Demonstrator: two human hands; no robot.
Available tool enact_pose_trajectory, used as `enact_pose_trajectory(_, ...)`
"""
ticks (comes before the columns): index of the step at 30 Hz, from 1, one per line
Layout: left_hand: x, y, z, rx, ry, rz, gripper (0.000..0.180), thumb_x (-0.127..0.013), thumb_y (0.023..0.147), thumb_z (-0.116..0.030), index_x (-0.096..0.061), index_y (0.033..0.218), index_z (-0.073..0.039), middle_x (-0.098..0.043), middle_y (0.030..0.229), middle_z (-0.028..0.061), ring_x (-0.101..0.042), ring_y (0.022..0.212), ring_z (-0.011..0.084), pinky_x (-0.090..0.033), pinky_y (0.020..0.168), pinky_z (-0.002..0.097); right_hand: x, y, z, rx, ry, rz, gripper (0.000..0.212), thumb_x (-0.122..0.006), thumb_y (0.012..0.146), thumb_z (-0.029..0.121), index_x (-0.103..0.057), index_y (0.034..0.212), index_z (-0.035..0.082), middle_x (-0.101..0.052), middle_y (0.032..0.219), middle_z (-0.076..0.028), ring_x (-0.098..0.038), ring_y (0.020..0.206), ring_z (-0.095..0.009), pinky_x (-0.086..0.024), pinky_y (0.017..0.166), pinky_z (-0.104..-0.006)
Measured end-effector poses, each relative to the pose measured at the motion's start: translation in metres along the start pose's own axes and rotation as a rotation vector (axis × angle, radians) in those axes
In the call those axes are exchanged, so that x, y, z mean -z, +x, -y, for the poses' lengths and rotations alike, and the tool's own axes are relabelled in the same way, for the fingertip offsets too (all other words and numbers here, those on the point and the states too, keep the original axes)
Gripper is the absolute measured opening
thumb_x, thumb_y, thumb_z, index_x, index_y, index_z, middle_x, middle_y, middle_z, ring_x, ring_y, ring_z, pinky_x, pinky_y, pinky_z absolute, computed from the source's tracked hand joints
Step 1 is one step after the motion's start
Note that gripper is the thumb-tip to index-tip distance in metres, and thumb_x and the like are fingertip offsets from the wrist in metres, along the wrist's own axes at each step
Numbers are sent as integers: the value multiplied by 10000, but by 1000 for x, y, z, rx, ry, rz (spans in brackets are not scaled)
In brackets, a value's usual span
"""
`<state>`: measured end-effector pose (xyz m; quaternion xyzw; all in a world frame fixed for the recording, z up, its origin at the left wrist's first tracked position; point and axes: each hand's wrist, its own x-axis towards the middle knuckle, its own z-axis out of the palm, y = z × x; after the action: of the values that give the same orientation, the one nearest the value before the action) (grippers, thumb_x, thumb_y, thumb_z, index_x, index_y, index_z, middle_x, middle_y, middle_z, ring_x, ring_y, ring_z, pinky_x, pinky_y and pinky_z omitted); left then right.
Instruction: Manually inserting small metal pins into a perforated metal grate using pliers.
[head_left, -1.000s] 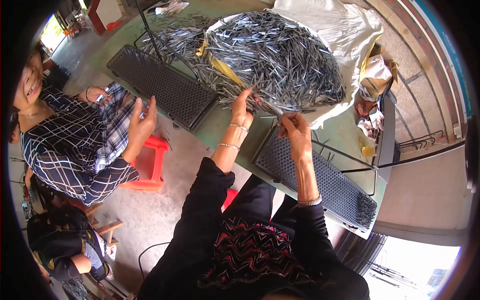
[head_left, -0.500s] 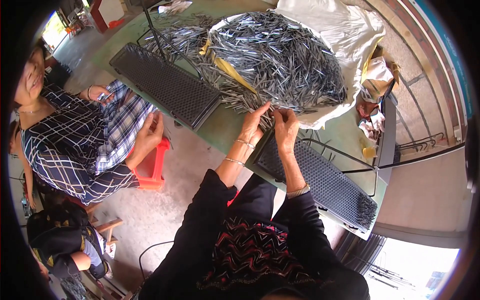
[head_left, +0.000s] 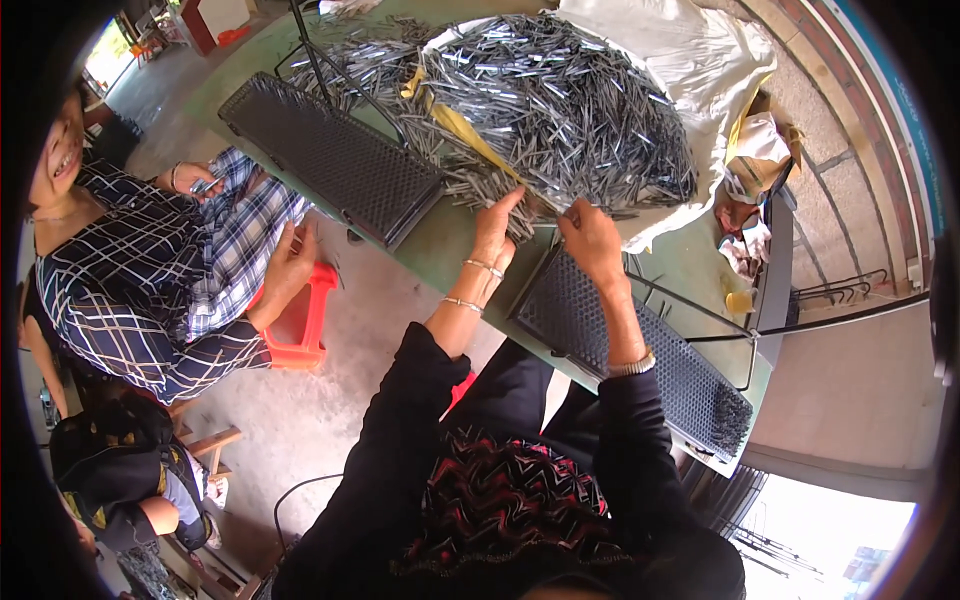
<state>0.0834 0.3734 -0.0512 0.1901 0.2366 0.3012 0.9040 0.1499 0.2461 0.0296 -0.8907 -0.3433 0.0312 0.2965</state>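
Left hand [head_left: 493, 234], thumb extended, and right hand [head_left: 596, 242], fingers curled, grips unclear, work beside dark strips [head_left: 565, 110] heaped inside the tabletop's [head_left: 440, 248] near edge; a perforated tray [head_left: 682, 368] sits close, apparently for reach.

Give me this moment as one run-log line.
left hand: at loose dark strips | right hand: curled, near upper end of right perforated tray | grips: unclear | left perforated tray: left of both hands

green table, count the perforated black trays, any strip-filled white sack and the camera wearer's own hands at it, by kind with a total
Perforated black trays: 2
Strip-filled white sack: 1
Wearer's hands: 2
Total: 5
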Motion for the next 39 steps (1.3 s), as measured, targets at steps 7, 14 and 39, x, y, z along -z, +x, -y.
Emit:
enact_pose_trajectory(7, -13, -29, -3, 3, 162, 74, 162, -643, 851, -84, -618, 959, 34, -670, 836, 133, -666, 616, 233, -576, 530, 345, -18, 23, 4, -56, 262, 116, 247, -627, 806, 238, -626, 766, -6, -657, 700, -184, -657, 700, -359, -506, 654, -421)
enact_pose_trajectory(14, -6, -39, -8, 43, 284, 47, 197, -694, 819, -123, -643, 972, -12, -669, 826, 51, -641, 671, 152, -531, 496, 305, -26, 17, 12, 19, 278, -92, 241, -633, 829, 261, -630, 797, 22, -660, 718, -177, -644, 690, -373, -494, 635, -432)
enact_pose_trajectory(39, 34, -54, 7, -685, 1050, 206, 252, -616, 889, -198, -517, 1056, -38, -635, 841, 119, -627, 763, 189, -497, 690, 320, -70, -43, 51, 113, 793, -121, 260, -591, 890, 169, -546, 1107, 33, -570, 1079, -196, -562, 966, -351, -456, 836, -407)
